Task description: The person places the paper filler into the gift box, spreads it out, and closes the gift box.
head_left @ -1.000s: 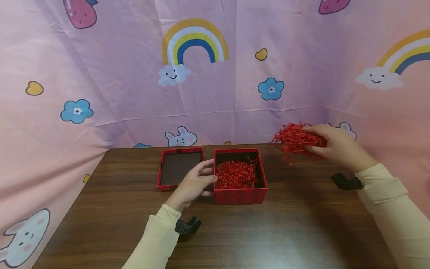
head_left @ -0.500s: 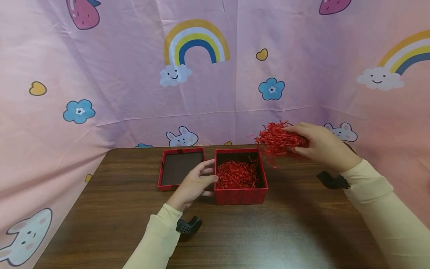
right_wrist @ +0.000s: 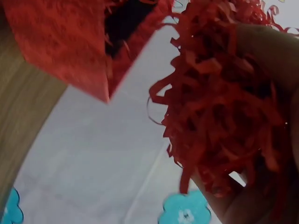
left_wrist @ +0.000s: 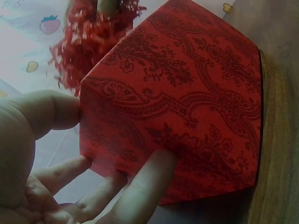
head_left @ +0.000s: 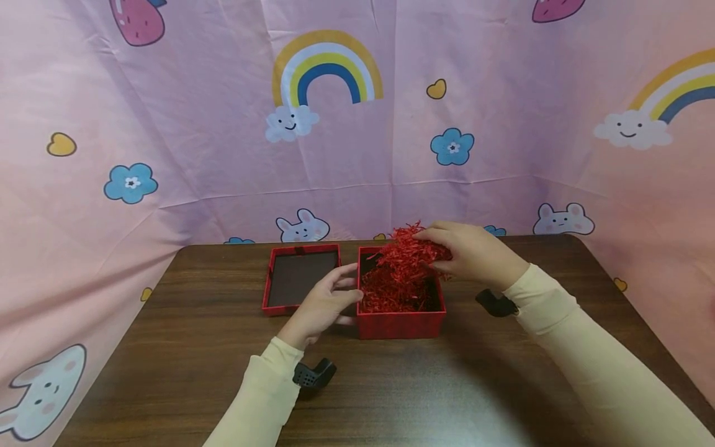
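A red patterned box (head_left: 399,326), without its lid, stands mid-table with red shredded paper (head_left: 385,301) inside. My left hand (head_left: 321,304) touches the box's left wall, thumb near the rim and fingers spread along the side. In the left wrist view, the fingertips rest against the box's dark floral pattern (left_wrist: 187,93). My right hand (head_left: 475,254) grips a large clump of red shredded paper (head_left: 408,251) above the box opening. In the right wrist view, the crinkled clump (right_wrist: 219,102) sits between thumb and fingers, with loose strands hanging out. The clump hides the box's back part.
A red-edged box lid (head_left: 301,279) with a dark inside lies left of the box, partly behind my left hand. The brown wooden table (head_left: 391,391) ends at a fabric backdrop (head_left: 357,161) printed with rainbows and rabbits.
My right hand has carried the clump of shredded paper leftward, from right of the box to above its opening. My left hand has stayed at the box's left side.
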Available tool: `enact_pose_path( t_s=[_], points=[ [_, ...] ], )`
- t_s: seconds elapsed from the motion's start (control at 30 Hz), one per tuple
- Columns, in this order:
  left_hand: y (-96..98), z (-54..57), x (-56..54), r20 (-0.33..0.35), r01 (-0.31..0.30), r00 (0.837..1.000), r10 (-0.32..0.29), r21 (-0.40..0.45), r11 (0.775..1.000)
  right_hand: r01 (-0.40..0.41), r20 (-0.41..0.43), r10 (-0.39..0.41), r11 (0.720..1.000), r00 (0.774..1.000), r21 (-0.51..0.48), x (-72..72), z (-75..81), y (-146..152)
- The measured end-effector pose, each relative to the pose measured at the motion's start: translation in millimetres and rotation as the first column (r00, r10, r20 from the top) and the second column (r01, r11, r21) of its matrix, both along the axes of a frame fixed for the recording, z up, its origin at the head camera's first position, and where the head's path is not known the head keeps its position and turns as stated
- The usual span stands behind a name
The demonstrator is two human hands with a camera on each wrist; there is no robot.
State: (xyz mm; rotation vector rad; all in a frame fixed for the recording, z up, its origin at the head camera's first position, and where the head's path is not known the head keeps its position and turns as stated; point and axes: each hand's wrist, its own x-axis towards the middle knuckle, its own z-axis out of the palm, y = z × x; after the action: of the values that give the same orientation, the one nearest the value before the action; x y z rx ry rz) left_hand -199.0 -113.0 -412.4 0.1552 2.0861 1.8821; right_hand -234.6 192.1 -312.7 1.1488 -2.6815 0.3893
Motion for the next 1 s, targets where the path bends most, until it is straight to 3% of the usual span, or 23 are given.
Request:
enact_pose_path(
  t_s=[0.33,0.57,1.0],
  points=[
    [0.6,2.6,0.6,0.004,0.002,1.0,-0.002,-0.003,1.0,-0.007,0.061,0.008,1.0,0.998,-0.015,-8.7,-18.1,-20.6],
    [1.4,0.4,-1.8,0.012,-0.011,1.0,0.011,0.004,1.0,0.005,0.14,-0.009,1.0,0.99,0.028,-7.4,-26.8,-30.8],
    [1.6,2.2,-0.3,0.008,-0.014,1.0,0.014,0.012,1.0,-0.005,0.177,-0.004,0.999,0.984,0.05,0.2,-44.4,-38.4]
  ],
)
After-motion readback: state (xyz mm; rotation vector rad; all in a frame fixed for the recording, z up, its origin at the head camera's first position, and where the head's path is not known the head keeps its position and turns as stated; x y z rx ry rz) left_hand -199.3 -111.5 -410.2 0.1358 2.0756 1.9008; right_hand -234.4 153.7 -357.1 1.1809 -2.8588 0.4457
